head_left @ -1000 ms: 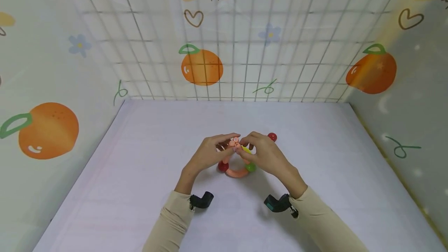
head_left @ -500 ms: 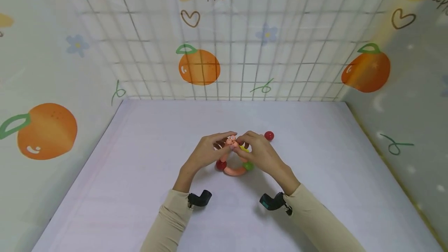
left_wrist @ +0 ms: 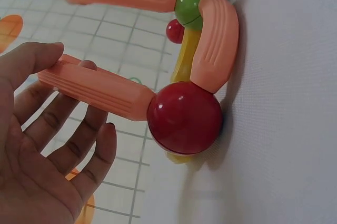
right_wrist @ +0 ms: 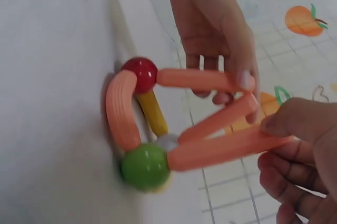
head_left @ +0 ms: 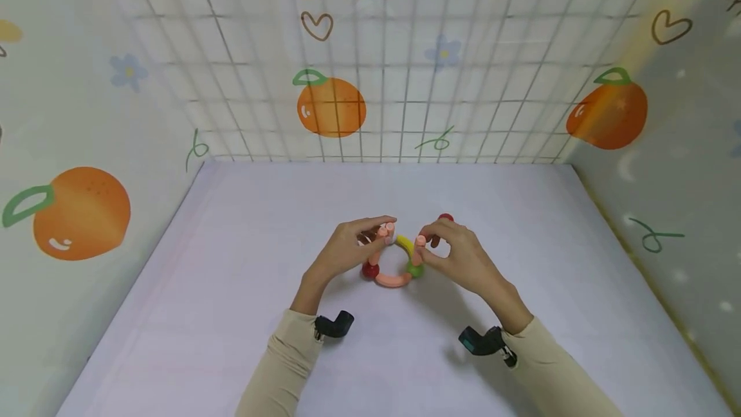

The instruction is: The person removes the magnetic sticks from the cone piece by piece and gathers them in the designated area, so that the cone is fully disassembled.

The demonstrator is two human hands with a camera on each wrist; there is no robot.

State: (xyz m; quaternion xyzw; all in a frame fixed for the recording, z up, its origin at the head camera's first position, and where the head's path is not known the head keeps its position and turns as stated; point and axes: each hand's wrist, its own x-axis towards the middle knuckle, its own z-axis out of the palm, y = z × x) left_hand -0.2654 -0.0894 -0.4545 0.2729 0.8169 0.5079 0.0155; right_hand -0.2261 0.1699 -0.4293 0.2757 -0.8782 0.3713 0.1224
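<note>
A ring of curved rods and balls lies on the table, with salmon-coloured rods rising from it. A red ball and a green ball join a salmon curved rod; a yellow curved rod lies behind, and a greyish ball is partly hidden. My left hand pinches the tops of two rods, one the red ball's upright rod. My right hand pinches the top of the green ball's upright rod, apart from the other two.
A loose red ball sits behind my right hand, partly covered by it. White table surface surrounds the ring. A patterned cloth wall stands at the back, with more cloth on both sides.
My right hand has moved right, tipping the green ball's rod away from the other two rod tops, which were together before. My left hand stays nearly in place.
</note>
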